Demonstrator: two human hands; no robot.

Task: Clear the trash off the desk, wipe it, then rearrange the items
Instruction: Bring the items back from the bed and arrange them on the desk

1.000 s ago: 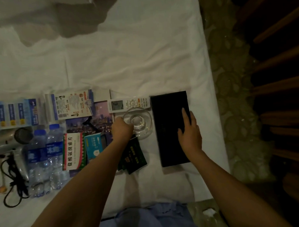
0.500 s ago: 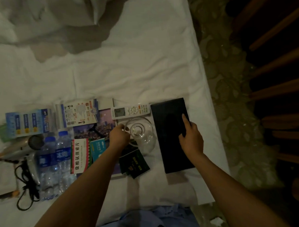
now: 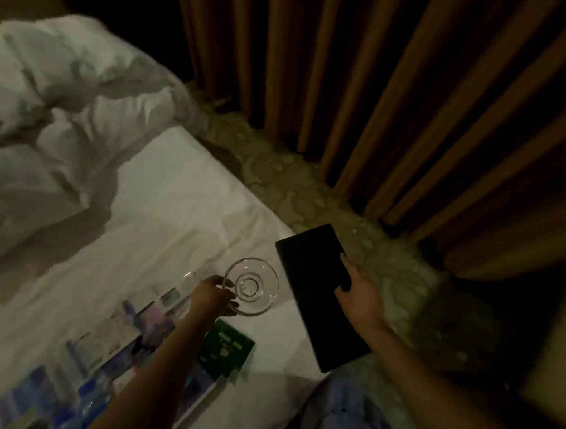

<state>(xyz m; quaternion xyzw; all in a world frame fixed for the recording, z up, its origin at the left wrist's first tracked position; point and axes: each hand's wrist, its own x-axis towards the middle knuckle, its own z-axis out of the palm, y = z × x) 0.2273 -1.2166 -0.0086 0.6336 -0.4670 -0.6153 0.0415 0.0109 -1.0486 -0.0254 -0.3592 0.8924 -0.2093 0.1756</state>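
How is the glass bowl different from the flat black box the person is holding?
The glass bowl is round and see-through; the black box is a long, flat, dark rectangle. The left hand pinches the bowl's rim; the right hand grips the box's edge. The box looks larger. Both are over the white bed sheet.

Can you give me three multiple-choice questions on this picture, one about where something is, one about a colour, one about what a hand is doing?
1. The glass dish lies where relative to the black tray?
A. to its left
B. on top of it
C. to its right

2. What colour is the booklet by the left forearm?
A. red
B. green
C. yellow

3. What is the right hand doing?
A. hanging idle
B. gripping the black tray
C. holding a bottle

Answers: 1 A, the left hand holds its rim beside the tray; 2 B, its cover is dark green; 3 B, fingers curl over the tray's edge.
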